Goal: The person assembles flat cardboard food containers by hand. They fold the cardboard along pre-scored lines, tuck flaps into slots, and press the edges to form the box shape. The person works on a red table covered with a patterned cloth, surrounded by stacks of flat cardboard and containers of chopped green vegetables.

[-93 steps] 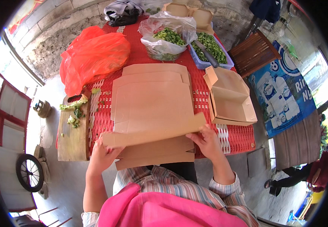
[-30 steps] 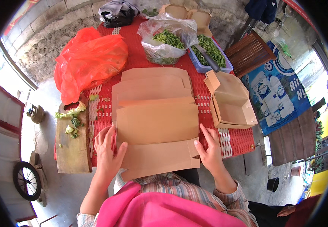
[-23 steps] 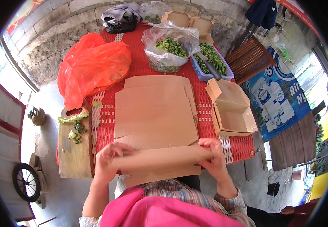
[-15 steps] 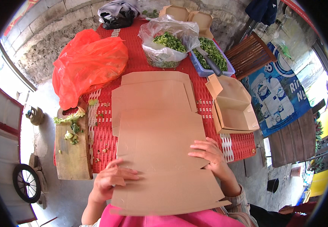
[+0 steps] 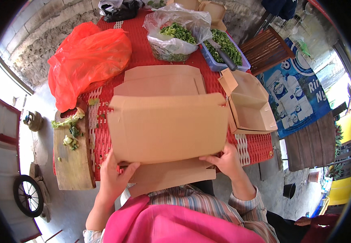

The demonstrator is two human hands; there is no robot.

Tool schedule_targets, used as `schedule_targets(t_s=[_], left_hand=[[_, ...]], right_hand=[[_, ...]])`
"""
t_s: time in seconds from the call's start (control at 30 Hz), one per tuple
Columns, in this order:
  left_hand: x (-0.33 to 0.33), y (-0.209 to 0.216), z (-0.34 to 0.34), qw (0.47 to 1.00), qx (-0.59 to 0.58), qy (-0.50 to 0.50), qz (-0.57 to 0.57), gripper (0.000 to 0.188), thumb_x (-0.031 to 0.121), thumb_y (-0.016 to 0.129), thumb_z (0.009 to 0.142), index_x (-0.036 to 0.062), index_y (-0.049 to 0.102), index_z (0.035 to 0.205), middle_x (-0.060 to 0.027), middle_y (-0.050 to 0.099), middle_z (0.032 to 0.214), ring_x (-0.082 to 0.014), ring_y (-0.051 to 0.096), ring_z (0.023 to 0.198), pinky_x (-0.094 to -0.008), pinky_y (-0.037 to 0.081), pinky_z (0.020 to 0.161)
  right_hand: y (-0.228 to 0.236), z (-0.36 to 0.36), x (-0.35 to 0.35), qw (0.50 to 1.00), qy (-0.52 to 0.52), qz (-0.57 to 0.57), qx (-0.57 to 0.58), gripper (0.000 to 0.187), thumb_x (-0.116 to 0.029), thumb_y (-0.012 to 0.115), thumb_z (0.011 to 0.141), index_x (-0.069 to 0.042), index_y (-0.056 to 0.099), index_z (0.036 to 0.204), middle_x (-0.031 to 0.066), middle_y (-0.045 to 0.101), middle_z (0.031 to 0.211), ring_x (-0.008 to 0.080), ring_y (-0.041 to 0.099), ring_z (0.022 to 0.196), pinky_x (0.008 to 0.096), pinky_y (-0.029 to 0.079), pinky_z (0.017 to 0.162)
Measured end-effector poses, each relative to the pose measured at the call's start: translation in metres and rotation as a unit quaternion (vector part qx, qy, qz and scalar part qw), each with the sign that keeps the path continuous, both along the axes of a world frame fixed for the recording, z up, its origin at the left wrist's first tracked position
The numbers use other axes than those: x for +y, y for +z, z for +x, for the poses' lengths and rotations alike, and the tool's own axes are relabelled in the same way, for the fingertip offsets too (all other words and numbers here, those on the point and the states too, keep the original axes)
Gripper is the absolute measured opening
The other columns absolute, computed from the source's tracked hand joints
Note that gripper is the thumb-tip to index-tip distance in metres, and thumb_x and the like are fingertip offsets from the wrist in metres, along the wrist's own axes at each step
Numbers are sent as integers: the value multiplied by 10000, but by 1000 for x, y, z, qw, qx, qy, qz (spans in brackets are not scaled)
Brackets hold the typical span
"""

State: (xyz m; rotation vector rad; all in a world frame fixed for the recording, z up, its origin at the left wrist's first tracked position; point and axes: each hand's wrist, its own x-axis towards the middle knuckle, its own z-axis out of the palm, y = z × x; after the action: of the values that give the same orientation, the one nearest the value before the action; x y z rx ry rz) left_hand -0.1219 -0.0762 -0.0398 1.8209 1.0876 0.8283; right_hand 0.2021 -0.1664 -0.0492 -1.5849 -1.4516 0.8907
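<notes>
Swung up off the lap side since half a second ago, a cardboard sheet (image 5: 167,129) is pinched along its near edge by the left hand (image 5: 117,174) and right hand (image 5: 226,162); beyond the grip, stacked cardboard (image 5: 163,79) is partly covered (an open box (image 5: 250,115) is seen rightward).

bright pink cloth (image 5: 179,224) | multicoloured striped shirt (image 5: 189,199) | striped sleeves (image 5: 249,204)

An oblong wooden chopping board (image 5: 73,172) and 1 blue plastic tub (image 5: 214,65) of chopped green leaves (image 5: 227,47) mark a food-preparation spot (home or stall, unclear).
</notes>
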Motion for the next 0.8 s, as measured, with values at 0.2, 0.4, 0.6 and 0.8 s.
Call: schedule_targets(t_s=[0.2,0.4,0.6,0.8], left_hand=[[6,3,31,991,-35,121,-42,920,23,777,770,87,247,1519,-182,429,1444,-335,546,1191,-408,467,989],[3,-1,36,929,263,114,233,811,16,786,719,125,428,1438,-178,417,1395,-334,443,1254,-434,444,993],[5,2,35,939,185,-157,242,352,96,609,728,39,689,1066,-89,627,1168,-287,571,1089,-419,495,895],[-20,20,40,912,280,-177,243,444,148,644,799,40,634,1230,-106,553,1345,-322,528,1171,-447,473,962]], right_hand=[[1,-19,21,989,-97,106,34,935,-140,850,753,-66,298,1504,129,597,1233,217,613,1076,339,503,900],[5,-33,20,897,-150,126,-397,1036,-209,882,671,-154,297,1524,83,540,1055,246,557,942,374,442,891],[19,-59,10,914,122,125,-366,450,-43,587,773,-53,626,1222,82,584,1109,249,580,1051,391,489,902],[7,-76,8,879,185,199,-391,478,-104,564,799,52,594,1250,121,611,1193,241,567,1154,349,475,999]])
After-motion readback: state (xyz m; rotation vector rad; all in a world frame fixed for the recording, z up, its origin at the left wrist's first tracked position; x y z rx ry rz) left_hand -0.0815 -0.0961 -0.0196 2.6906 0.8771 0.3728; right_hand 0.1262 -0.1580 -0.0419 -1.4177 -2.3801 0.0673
